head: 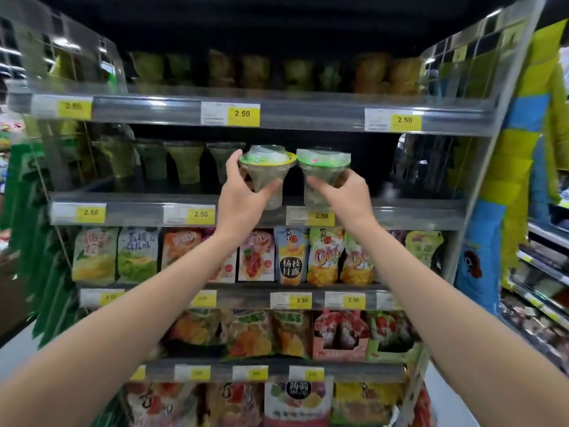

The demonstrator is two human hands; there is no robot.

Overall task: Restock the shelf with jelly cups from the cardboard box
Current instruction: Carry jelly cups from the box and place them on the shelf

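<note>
At the shelf (138,212), left hand (243,198) grips left jelly cup (266,177), right hand (348,195) grips right jelly cup (321,177) (rims touching).

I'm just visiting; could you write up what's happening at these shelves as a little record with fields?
left hand: grips a yellow-rimmed cup
right hand: grips a green-lidded cup
cups: side by side, rims meeting, raised before the second shelf
on that shelf: row of cups on its left part
price tags: yellow, 2.50
below: fruit pouches
</note>
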